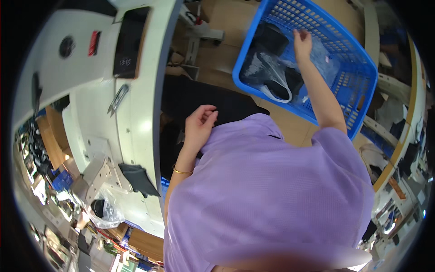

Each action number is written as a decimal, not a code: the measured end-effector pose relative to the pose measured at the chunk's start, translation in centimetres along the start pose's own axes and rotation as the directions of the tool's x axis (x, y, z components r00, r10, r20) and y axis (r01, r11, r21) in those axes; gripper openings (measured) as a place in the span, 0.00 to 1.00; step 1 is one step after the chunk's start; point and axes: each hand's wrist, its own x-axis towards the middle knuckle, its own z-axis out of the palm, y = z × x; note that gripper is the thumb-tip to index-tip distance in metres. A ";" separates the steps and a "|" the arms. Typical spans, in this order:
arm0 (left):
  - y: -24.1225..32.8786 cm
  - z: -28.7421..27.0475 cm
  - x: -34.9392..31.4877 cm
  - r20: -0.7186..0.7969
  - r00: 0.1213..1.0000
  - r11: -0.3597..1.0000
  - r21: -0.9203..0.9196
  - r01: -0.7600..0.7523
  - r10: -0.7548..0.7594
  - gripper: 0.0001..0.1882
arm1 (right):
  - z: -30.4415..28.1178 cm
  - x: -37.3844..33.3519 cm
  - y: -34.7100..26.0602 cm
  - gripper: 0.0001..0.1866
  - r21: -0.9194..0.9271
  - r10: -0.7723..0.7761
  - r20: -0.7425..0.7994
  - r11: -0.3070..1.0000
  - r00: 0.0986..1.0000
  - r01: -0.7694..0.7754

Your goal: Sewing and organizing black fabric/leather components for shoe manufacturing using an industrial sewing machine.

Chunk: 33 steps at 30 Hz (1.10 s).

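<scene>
My right arm reaches over a blue plastic basket (304,111) at the upper right. My right hand (302,45) is above the clear plastic bags in it, its fingers bent and a little apart, with nothing visible between them. Below and to its left lie a clear bag (267,68) with dark contents and a black item (272,37). By my lap, next to the black cloth (217,97) on my legs, my left hand (198,127) hangs with loosely curled fingers, the thumb apart, and nothing shows in it.
A white machine table (140,109) runs along my left. On it are a phone (131,43), small thread snips (118,99) and a dark fabric piece (138,179). A clear plastic bag (108,211) lies nearer the lower left. Shelving with a yellow edge (405,136) stands at the right.
</scene>
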 end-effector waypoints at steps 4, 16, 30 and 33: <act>1.5 -1.4 -3.2 0.009 0.971 0.969 0.070 -0.238 0.238 0.11 | -0.9 -4.6 -10.7 0.15 0.355 -0.379 0.291 0.895 0.878 0.269; -2.3 -20.8 -23.9 -0.808 -0.015 0.808 0.589 0.017 0.589 0.22 | 3.8 -35.9 -35.3 0.11 0.951 -0.910 0.108 -0.023 -0.401 0.307; -9.5 -32.8 -32.8 -0.927 -0.290 0.942 0.292 -0.163 0.237 0.08 | 19.5 -68.2 -45.6 0.15 0.933 -0.753 0.288 0.081 -0.591 0.351; -6.9 -29.3 -32.5 -0.908 -0.200 0.886 0.408 -0.220 0.369 0.08 | 22.0 -74.7 -46.8 0.21 0.909 -0.670 0.416 0.279 -0.615 0.311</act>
